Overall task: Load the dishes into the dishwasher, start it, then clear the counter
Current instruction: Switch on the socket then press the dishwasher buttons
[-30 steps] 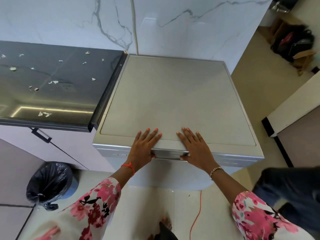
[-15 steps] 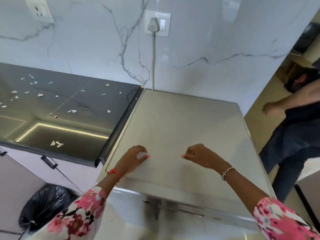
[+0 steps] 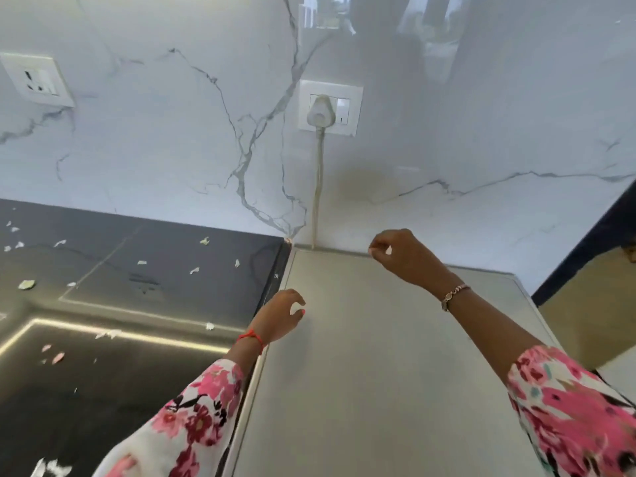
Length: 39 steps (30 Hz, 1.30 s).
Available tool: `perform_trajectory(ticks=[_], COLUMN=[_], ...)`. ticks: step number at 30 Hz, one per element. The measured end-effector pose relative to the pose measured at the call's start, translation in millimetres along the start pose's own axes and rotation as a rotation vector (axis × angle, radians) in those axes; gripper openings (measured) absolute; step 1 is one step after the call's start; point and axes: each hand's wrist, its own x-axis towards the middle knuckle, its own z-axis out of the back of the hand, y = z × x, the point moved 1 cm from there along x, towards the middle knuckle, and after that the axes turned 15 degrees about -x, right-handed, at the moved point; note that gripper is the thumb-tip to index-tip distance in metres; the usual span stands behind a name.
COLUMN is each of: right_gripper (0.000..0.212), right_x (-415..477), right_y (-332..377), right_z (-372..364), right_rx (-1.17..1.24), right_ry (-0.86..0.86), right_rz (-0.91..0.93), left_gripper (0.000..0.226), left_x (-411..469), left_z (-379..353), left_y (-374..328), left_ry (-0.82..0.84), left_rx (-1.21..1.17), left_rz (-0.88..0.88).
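Observation:
The dishwasher's flat grey steel top (image 3: 395,373) fills the lower middle; its door and the dishes are out of sight. My left hand (image 3: 280,316) hovers just above the top's left edge, fingers loosely bent, holding nothing. My right hand (image 3: 401,256) is raised over the back edge near the wall, fingers curled in, also empty. Above it, a grey plug (image 3: 321,113) sits in a white wall socket (image 3: 344,110), and its cable (image 3: 317,187) runs down behind the machine. The black counter (image 3: 113,390) to the left is strewn with several small pale scraps (image 3: 27,284).
A white marble wall (image 3: 155,149) backs the counter and machine, with a second socket (image 3: 38,79) at far left. A dark edge (image 3: 585,249) and tan floor (image 3: 592,321) lie to the right of the dishwasher.
Both hands left the front edge of the dishwasher top and rose. The right hand moved further back toward the wall; my view lifted toward the socket. The person at right is out of view.

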Motion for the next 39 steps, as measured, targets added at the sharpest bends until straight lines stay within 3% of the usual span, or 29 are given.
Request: perform_trajectory(ticks=[8, 10, 13, 23, 27, 33, 36, 39], right_gripper=[0.034, 0.046, 0.055, 0.068, 0.07, 0.074, 0.077, 0.077], right_x=[138, 169, 203, 230, 230, 223, 212, 190], right_y=[8, 8, 6, 2, 3, 8, 10, 9], right_z=[14, 17, 17, -10, -9, -8, -12, -21], right_rx=[-0.254, -0.382, -0.537, -0.751, -0.767, -0.77, -0.753, -0.697], right_ry=[-0.453, -0.498, -0.528, -0.561, -0.562, -0.547, -0.486, -0.299], right_rz=[0.12, 0.166, 0.177, 0.069, 0.05, 0.044, 0.032, 0.068], left_gripper=[0.041, 0.047, 0.055, 0.066, 0.08, 0.081, 0.08, 0.078], left_x=[114, 125, 131, 130, 132, 130, 126, 117], left_z=[-9, -18, -31, -42, -41, -38, -36, -33], left_y=[24, 34, 50, 57, 55, 52, 50, 46], left_ry=[0.096, 0.159, 0.122, 0.04, -0.005, 0.003, 0.013, 0.021], left_rx=[-0.006, 0.032, 0.097, 0.151, 0.151, 0.147, 0.115, 0.051], left_rz=[-0.028, -0.034, -0.031, -0.131, -0.154, -0.151, -0.133, -0.117])
